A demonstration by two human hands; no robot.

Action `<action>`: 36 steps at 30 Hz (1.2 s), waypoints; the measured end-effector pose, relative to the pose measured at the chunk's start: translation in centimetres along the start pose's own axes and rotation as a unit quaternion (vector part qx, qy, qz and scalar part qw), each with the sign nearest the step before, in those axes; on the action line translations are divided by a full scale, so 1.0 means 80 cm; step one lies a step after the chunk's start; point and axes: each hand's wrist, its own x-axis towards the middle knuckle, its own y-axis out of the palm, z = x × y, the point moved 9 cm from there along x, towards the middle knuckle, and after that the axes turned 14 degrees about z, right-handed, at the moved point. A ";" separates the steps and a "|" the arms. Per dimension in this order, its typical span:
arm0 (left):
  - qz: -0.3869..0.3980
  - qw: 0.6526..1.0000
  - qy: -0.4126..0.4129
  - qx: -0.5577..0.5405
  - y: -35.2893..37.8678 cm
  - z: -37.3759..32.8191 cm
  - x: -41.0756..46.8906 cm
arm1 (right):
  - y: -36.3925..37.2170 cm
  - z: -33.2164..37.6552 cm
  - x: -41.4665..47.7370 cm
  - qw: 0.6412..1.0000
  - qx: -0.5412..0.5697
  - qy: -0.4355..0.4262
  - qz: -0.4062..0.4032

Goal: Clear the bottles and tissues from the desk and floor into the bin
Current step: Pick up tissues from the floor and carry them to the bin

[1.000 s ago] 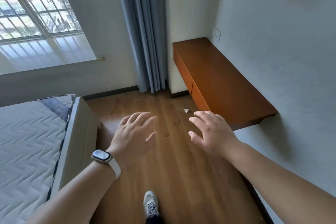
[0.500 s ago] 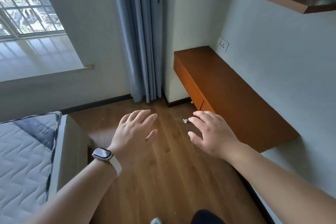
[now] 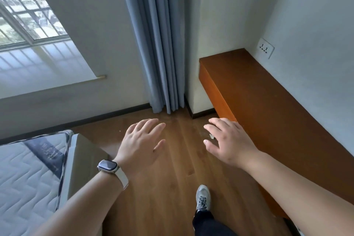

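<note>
A blue curtain (image 3: 159, 44) hangs in the room's corner down to the wooden floor (image 3: 162, 197). Left of the curtain is a window (image 3: 24, 15) above a pale sill. Farther left and nearer, a quilted mattress (image 3: 24, 174) lies on a bed. Right of the curtain, a white wall socket (image 3: 266, 48) sits on the wall.

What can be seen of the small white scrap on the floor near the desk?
The scrap is a tiny, pale, crumpled bit, likely tissue, though too small to be sure. It lies on the brown wood-look floor beside the orange-brown desk, not far from the wall corner. The right hand, open with fingers spread, partly overlaps it in view; whether it touches cannot be told.
</note>
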 end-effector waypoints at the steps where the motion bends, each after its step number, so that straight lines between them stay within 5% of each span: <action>1: 0.007 1.000 -0.006 0.001 -0.002 0.007 0.019 | -0.005 -0.012 0.020 1.000 0.007 -0.003 0.002; 16: 0.032 0.999 -0.042 0.003 0.004 0.086 0.217 | -0.020 -0.100 0.244 0.998 0.024 -0.032 0.051; 26: 0.063 0.997 0.009 -0.037 0.049 0.166 0.315 | -0.012 -0.104 0.343 0.997 0.035 0.041 0.060; 36: 0.073 0.992 0.084 -0.062 0.192 0.240 0.444 | 0.113 -0.148 0.480 0.989 0.057 0.114 0.075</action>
